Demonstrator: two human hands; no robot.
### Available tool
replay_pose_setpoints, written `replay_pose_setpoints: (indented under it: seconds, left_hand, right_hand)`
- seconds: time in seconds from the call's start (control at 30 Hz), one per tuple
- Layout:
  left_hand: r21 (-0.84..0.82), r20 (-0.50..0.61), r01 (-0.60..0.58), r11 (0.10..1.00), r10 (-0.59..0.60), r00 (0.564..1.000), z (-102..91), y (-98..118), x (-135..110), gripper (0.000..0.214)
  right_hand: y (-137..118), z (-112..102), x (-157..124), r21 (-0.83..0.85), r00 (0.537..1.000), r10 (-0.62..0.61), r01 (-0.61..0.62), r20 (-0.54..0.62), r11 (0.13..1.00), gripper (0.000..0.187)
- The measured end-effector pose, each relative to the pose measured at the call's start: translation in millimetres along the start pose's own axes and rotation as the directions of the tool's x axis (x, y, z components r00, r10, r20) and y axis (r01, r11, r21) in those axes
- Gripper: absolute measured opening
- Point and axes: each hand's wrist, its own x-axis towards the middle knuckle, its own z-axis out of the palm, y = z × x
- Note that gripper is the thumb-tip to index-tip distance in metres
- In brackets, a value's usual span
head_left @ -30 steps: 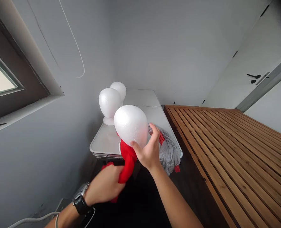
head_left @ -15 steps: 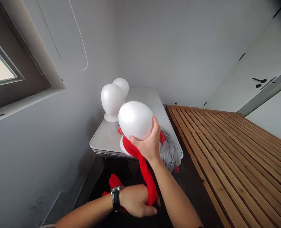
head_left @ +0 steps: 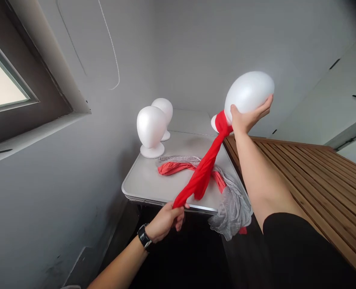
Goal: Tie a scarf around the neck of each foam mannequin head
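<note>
Foam head (head_left: 249,93) sits cupped in right hand (head_left: 246,118), fingers wrapped underneath; left hand (head_left: 166,220) fists red scarf (head_left: 202,174) taut below. Hard tugging could wrench it from those fingers.

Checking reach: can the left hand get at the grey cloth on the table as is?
Probably not right away: the left hand is shut on the red scarf pulled taut. The grey cloth hangs off the table edge close by, with nothing between.
</note>
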Motion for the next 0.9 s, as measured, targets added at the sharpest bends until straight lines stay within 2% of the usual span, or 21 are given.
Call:
replay_pose_setpoints:
  seconds: [0.1, 0.17, 0.23, 0.3, 0.33, 0.4, 0.47, 0.5, 0.53, 0.6, 0.67, 0.73, 0.8, 0.83, 0.9]
  left_hand:
    - [-0.129, -0.041, -0.161, 0.979, 0.157, 0.987, 2.0, 58.1, 32.5, 0.026]
    - [-0.180, -0.050, -0.290, 0.940, 0.285, 0.957, 3.9, 114.4, 64.0, 0.025]
    - [-0.171, -0.048, -0.428, 0.887, 0.426, 0.903, 7.0, 179.2, 101.5, 0.021]
    - [-0.034, -0.080, -0.598, 0.801, 0.595, 0.800, 9.8, 241.6, 139.2, 0.017]
    - [0.096, -0.093, -0.632, 0.769, 0.639, 0.763, 10.5, 267.5, 155.9, 0.021]
    - [0.441, -0.073, -0.507, 0.741, 0.593, 0.802, 9.8, 301.6, 181.5, 0.036]
    - [0.756, -0.106, -0.276, 0.594, 0.526, 0.844, 8.1, 309.1, 195.3, 0.053]
    - [0.856, -0.128, -0.178, 0.485, 0.534, 0.836, 8.1, 304.5, 198.9, 0.060]
    - [0.919, -0.130, -0.118, 0.376, 0.573, 0.809, 9.4, 296.4, 201.3, 0.068]
    - [0.968, -0.061, -0.124, 0.216, 0.687, 0.724, 17.3, 276.8, 206.3, 0.087]
    - [0.961, 0.045, -0.235, 0.144, 0.758, 0.651, 33.1, 261.3, 217.2, 0.107]
    - [0.918, 0.130, -0.372, 0.136, 0.783, 0.608, 54.4, 252.6, 236.7, 0.124]
    - [0.847, 0.197, -0.499, 0.183, 0.764, 0.614, 76.4, 245.1, 262.3, 0.123]
    - [0.803, 0.225, -0.549, 0.234, 0.733, 0.642, 85.7, 239.5, 275.4, 0.115]
    - [0.722, 0.268, -0.574, 0.385, 0.610, 0.746, 96.6, 222.5, 297.8, 0.087]
  right_hand:
    - [16.9, 26.4, 7.5, 0.039, 0.991, 0.132, -0.133, 0.026, 0.990, 0.122]
    - [25.5, 39.6, 8.6, 0.046, 0.988, 0.153, -0.154, 0.035, 0.987, 0.122]
    - [31.3, 50.5, 10.3, 0.072, 0.988, 0.150, -0.153, 0.040, 0.986, 0.122]
    - [33.9, 59.2, 14.8, 0.133, 0.987, 0.160, -0.159, 0.005, 0.978, 0.125]
    - [33.7, 62.2, 18.5, 0.162, 0.986, 0.168, -0.162, -0.023, 0.973, 0.126]
    - [29.6, 64.0, 28.7, 0.198, 0.985, 0.156, -0.140, -0.067, 0.970, 0.126]
    - [19.5, 57.7, 41.4, 0.206, 0.993, 0.071, -0.050, -0.096, 0.977, 0.121]
    - [11.8, 51.0, 47.8, 0.202, 0.994, 0.000, 0.023, -0.113, 0.979, 0.118]
    - [2.5, 41.9, 53.8, 0.192, 0.987, -0.085, 0.111, -0.138, 0.975, 0.115]
    - [-20.9, 18.0, 62.8, 0.166, 0.941, -0.272, 0.307, -0.202, 0.937, 0.113]
    - [-48.3, -9.4, 65.8, 0.154, 0.851, -0.441, 0.495, -0.283, 0.855, 0.116]
    - [-75.7, -34.0, 63.3, 0.178, 0.774, -0.531, 0.609, -0.344, 0.773, 0.124]
    - [-97.8, -50.6, 59.4, 0.193, 0.759, -0.536, 0.627, -0.369, 0.755, 0.123]
    - [-105.1, -55.4, 59.0, 0.192, 0.762, -0.524, 0.619, -0.380, 0.761, 0.118]
    - [-109.5, -59.7, 64.2, 0.188, 0.759, -0.500, 0.610, -0.416, 0.769, 0.108]
